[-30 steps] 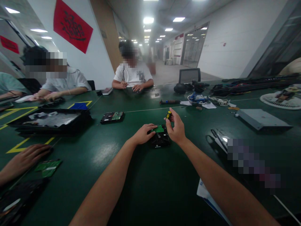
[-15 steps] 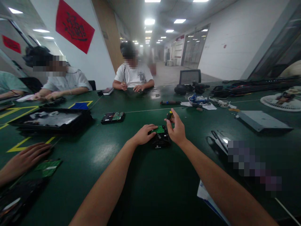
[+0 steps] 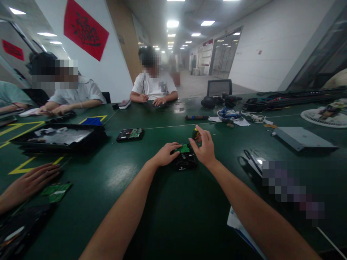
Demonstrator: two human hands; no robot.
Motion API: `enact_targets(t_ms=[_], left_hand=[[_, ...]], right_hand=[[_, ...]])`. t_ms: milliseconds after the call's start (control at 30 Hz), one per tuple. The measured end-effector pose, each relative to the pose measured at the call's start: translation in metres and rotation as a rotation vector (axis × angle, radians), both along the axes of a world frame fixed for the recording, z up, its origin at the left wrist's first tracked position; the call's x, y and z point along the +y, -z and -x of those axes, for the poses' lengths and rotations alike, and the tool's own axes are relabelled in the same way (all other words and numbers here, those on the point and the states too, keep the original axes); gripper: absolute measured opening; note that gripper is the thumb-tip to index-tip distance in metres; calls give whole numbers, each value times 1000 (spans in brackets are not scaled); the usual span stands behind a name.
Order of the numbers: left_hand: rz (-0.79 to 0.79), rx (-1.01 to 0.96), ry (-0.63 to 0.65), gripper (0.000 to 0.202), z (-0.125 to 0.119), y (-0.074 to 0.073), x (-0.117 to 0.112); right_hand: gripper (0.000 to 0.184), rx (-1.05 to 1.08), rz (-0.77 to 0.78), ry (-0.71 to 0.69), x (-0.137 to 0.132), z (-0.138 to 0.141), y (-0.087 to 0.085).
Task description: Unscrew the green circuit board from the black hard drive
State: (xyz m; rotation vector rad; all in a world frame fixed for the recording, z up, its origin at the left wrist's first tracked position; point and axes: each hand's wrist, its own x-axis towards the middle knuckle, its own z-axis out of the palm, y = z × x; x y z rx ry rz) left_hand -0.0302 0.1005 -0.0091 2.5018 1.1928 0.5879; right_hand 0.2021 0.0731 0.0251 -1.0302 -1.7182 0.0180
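Note:
In front of me on the green table lies a black hard drive [image 3: 185,163] with a green circuit board on its upper part. My left hand [image 3: 166,154] grips its left side, fingertips resting on the circuit board. At the drive's right far corner, my right hand [image 3: 204,147] has its fingers around a short screwdriver [image 3: 195,134] with a yellow and black handle. The thumb and index finger stand somewhat apart around that handle. The screwdriver's tip is hidden from me.
Another hard drive [image 3: 130,134] lies farther left, near a black tray [image 3: 59,144]. A co-worker's hand [image 3: 35,182] rests at the left beside a loose green circuit board [image 3: 56,192]. A grey metal box [image 3: 303,138] sits on the right. Across the table a person [image 3: 154,86] works.
The fingers of my right hand have shifted and opened slightly around the screwdriver handle. My left hand and the hard drive stay in place.

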Motion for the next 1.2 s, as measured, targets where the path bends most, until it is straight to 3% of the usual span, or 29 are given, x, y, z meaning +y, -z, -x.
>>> enact_targets(t_ms=[167,500,800,900,1067,1200], left_hand=[[2,1,2,49,-1,0,-1],[-5,-20,9,48,0,3,2],[13,-16,14,49,0,-1,0],[21,-8,14,49,1,-1,0],[31,-2,11,51,1,-3,-1],[27,-11,12,50,0,-5,-2]], right_hand=[[62,10,12,-24,-1,0,0],[59,-12,-37,54,0,0,1],[57,179,-144,211,12,-14,3],[54,239,-52,239,19,-21,10],[44,270,258,266,24,-29,15],[30,226,575,150,23,-28,16]])
